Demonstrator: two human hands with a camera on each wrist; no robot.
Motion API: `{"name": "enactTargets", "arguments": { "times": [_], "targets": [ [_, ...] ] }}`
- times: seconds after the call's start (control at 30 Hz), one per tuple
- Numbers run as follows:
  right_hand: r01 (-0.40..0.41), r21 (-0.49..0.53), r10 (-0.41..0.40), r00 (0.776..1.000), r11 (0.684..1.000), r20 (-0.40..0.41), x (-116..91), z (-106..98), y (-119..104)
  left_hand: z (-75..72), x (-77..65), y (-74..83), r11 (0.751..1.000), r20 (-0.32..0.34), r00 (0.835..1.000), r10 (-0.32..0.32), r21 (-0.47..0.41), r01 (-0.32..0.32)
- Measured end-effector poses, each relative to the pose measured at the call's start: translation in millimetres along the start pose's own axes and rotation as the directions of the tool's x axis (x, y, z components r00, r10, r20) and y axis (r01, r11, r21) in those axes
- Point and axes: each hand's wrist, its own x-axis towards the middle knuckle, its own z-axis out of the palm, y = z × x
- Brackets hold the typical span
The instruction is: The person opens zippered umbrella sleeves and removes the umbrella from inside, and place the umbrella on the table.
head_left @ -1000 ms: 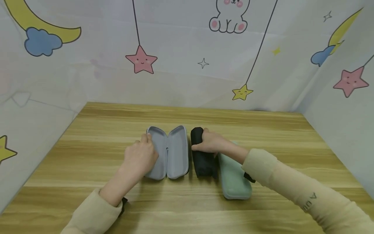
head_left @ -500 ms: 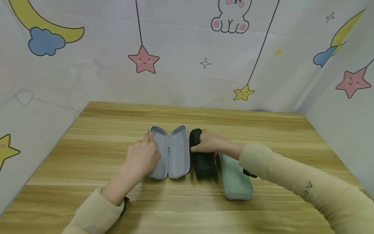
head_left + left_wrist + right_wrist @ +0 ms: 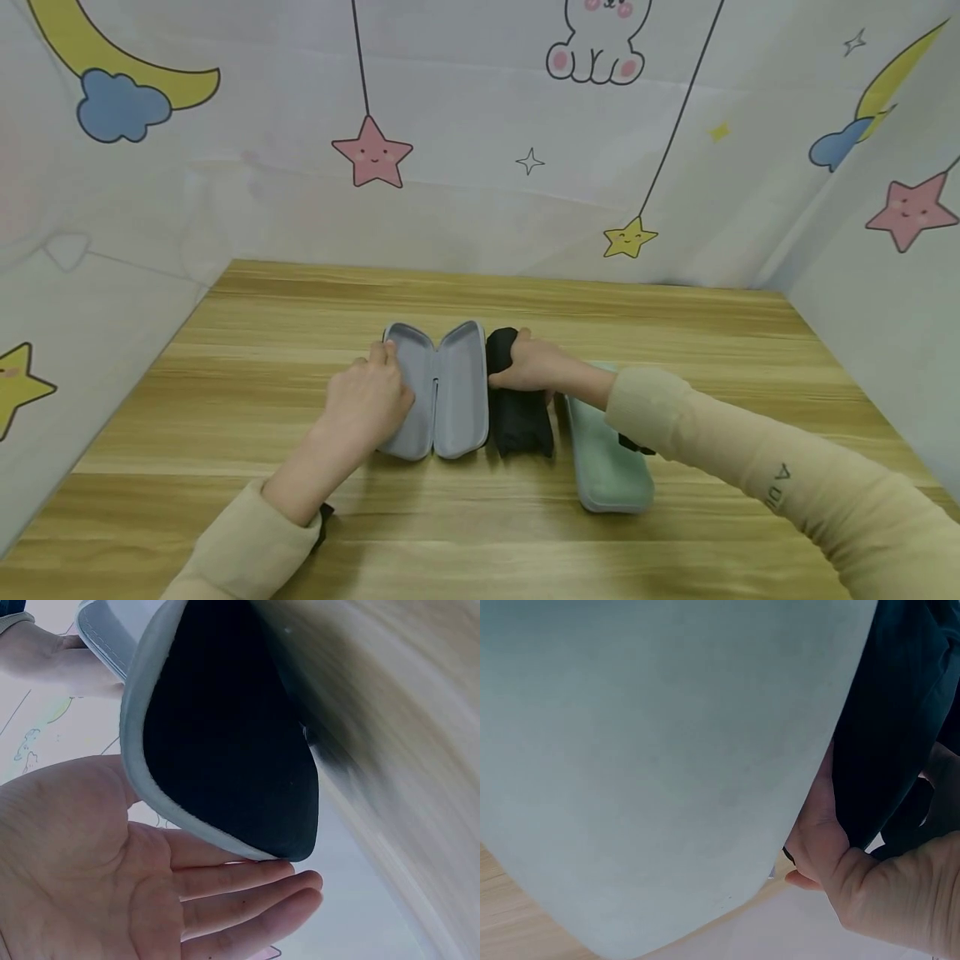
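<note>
Fingers: right hand (image 3: 536,367) clamped round black fabric bundle (image 3: 525,425), left hand (image 3: 369,396) pinching grey case (image 3: 461,396) by its left side | change: bundle slid left, now just beside grey case | containers: grey case open, lining showing; green case (image 3: 611,471) closed, contents hidden | all on surface (image 3: 450,533)

two cases (image 3: 461,396), one black pouch (image 3: 523,427), one wooden table (image 3: 480,533)
</note>
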Motion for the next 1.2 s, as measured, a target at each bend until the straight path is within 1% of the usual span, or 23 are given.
{"name": "enactTargets", "arguments": {
  "times": [0.23,0.37,0.5,0.7,0.8,0.9,1.0,1.2],
  "targets": [
    [-0.018,-0.029,0.017,1.000,0.999,-0.014,1.1,2.1,0.6,0.2,0.5,0.6,1.000,0.003,1.000,-0.002,0.001,0.002],
    [-0.024,-0.026,0.024,1.000,0.999,-0.008,2.6,2.0,3.0,1.0,1.2,0.7,1.000,0.012,1.000,-0.003,-0.003,0.003],
    [-0.024,0.005,0.024,1.000,1.000,0.009,2.5,0.3,7.4,1.4,2.1,1.4,1.000,0.019,1.000,-0.003,-0.011,0.003],
    [-0.011,0.103,0.006,0.998,0.995,0.055,-0.8,-6.0,12.5,1.6,1.8,3.1,1.000,0.009,1.000,-0.004,-0.011,0.004],
    [-0.007,0.149,-0.003,0.997,0.989,0.071,-4.0,-9.5,15.9,1.3,1.1,4.0,1.000,-0.008,1.000,0.000,-0.015,0.000],
    [0.002,0.170,-0.014,0.997,0.985,0.069,-7.1,-12.9,18.6,0.8,0.1,5.0,1.000,-0.025,1.000,0.006,-0.018,-0.007],
    [0.030,0.160,-0.038,0.998,0.987,0.048,-8.0,-17.7,20.7,0.5,-1.2,5.9,1.000,-0.054,0.998,0.011,-0.017,-0.012],
    [0.096,0.114,-0.097,0.995,0.989,0.006,-6.9,-26.8,25.1,0.8,-5.2,8.4,1.000,-0.165,0.986,0.025,0.001,-0.025]
  ]
}}
